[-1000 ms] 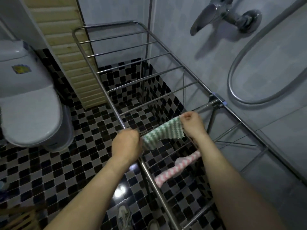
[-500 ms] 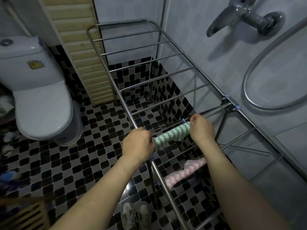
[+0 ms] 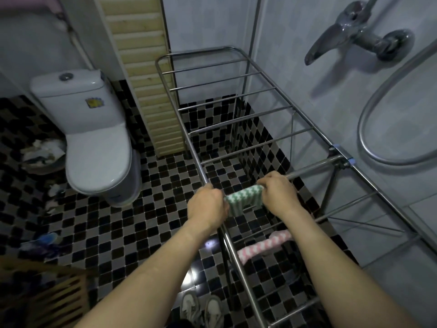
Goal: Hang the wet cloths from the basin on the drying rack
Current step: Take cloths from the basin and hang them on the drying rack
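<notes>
A green-and-white zigzag cloth point(image 3: 244, 200) lies folded over a rod of the steel drying rack point(image 3: 179, 119), near the rack's left rail. My left hand point(image 3: 208, 204) grips the cloth's left end and my right hand point(image 3: 277, 192) grips its right end. A pink-and-white zigzag cloth point(image 3: 262, 246) hangs over a nearer rod, just below my right forearm. The basin is not in view.
A white toilet point(image 3: 94, 138) stands to the left on the black checkered floor. A slatted wooden panel point(image 3: 144, 74) leans behind the rack. A shower tap point(image 3: 354, 31) and hose point(image 3: 383, 119) are on the right wall. A wooden crate point(image 3: 47, 294) sits bottom left.
The cloth went from spread between my hands to draped over the rod, and my hands moved closer together. The camera tilted down and left, showing more floor and my shoes.
</notes>
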